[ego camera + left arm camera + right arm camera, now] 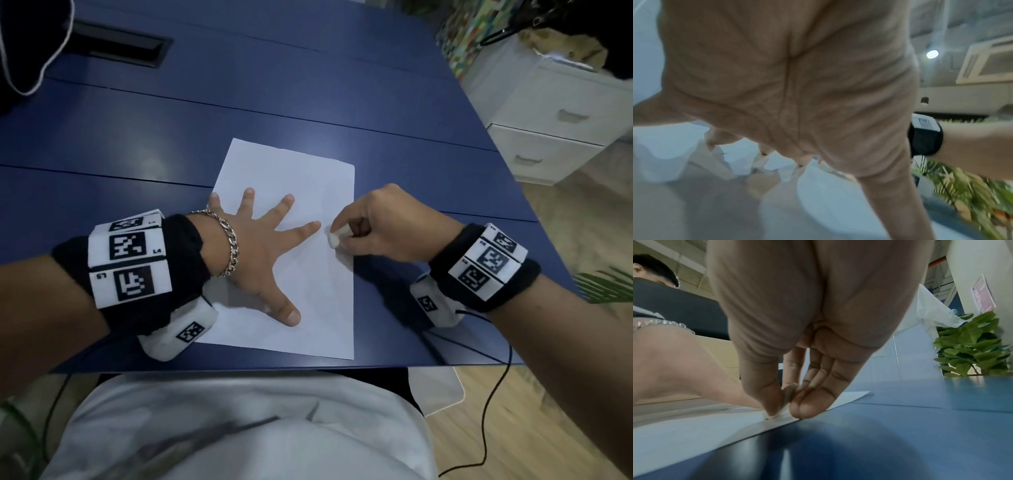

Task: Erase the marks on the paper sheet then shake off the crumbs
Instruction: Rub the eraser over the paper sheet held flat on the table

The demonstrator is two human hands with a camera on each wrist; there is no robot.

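Observation:
A white paper sheet (308, 178) lies on the blue table (308, 102) near its front edge. My left hand (260, 246) lies flat on the sheet with fingers spread, pressing it down. My right hand (346, 233) pinches a small white eraser (334, 239) and holds its lower end against the paper close to the right edge, just beside my left index fingertip. In the right wrist view the eraser (788, 394) sits between thumb and fingers, touching the paper sheet (694, 426). Any marks are too faint to make out. The left wrist view shows mostly my left hand (789, 91), blurred.
A black cable slot (120, 44) is set in the table at the far left. White drawers (555, 123) stand to the right of the table. A black cable (493, 394) hangs from my right wrist over the front edge. A green plant (970, 345) stands to the right.

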